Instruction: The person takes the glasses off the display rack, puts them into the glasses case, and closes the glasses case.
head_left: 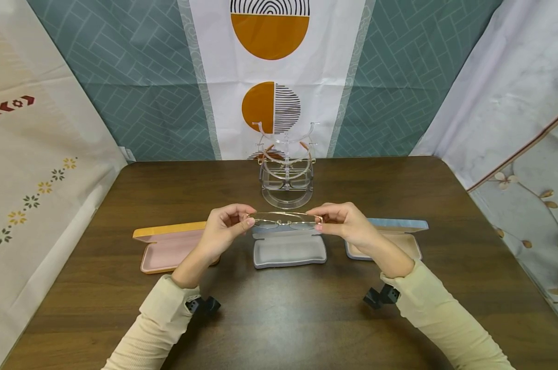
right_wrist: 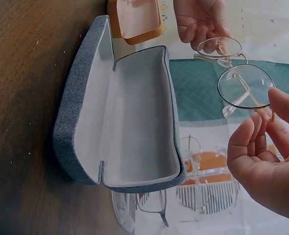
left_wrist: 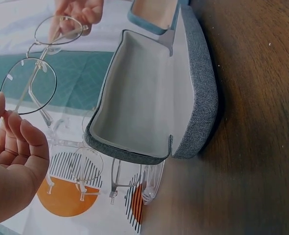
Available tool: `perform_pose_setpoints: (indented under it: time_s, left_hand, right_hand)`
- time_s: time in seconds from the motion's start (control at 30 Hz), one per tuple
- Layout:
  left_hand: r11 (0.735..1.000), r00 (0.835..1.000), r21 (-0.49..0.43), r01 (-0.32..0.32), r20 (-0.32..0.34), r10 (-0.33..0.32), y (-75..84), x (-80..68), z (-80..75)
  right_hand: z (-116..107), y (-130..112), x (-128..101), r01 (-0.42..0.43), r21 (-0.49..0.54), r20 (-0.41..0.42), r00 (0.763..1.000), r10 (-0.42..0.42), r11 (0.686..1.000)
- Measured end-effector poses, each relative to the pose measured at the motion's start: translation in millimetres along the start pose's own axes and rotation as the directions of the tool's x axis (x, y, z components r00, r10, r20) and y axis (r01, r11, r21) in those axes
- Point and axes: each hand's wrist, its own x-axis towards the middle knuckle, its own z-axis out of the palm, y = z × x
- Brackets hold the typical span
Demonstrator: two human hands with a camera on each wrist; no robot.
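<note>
A pair of thin gold-framed eyeglasses [head_left: 283, 223] is held up level between both hands, its temples lying across behind the lenses. My left hand [head_left: 225, 226] pinches the left end with thumb and fingers. At the opposite end, my right hand [head_left: 348, 226] pinches the frame the same way. Below and slightly nearer stands a grey-blue fabric glasses case [head_left: 290, 252], lid raised, with a pale grey lining and nothing inside. In the left wrist view, the left hand [left_wrist: 17, 161] grips by the lens rim; the right wrist view shows the right hand [right_wrist: 266, 152] doing likewise.
A yellow case [head_left: 167, 255] with pink lining lies open at left, partly behind the left forearm. An open light-blue case [head_left: 399, 223] with beige lining is at right, partly behind the right hand. A clear display stand [head_left: 286, 201] holding glasses stands at the back.
</note>
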Motion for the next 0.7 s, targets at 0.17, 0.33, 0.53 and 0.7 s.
perform_pose_setpoints:
  time_s: [0.17,0.33,0.53,0.7]
  left_hand:
    - [1.0,1.0,-0.003,0.003,0.004,-0.003,0.8,-0.6,-0.2]
    - [1.0,1.0,0.015,0.021,0.004,-0.021,1.9,-0.7,-0.8]
    - [0.999,1.0,0.033,0.012,0.003,-0.012,1.7,-0.3,-1.6]
    - [0.997,0.997,0.043,-0.067,0.044,0.065,-1.4,-1.2,-1.8]
  right_hand:
    - [-1.2,1.1,-0.1,-0.006,0.006,0.017,1.0,0.006,1.0]
    - [-1.9,1.1,-0.3,-0.028,-0.002,0.026,0.999,0.028,1.0]
    - [-2.1,1.9,-0.2,-0.041,-0.014,0.026,0.999,0.041,0.999]
    - [-2.2,2.9,0.7,-0.065,-0.05,0.014,0.998,0.066,0.997]
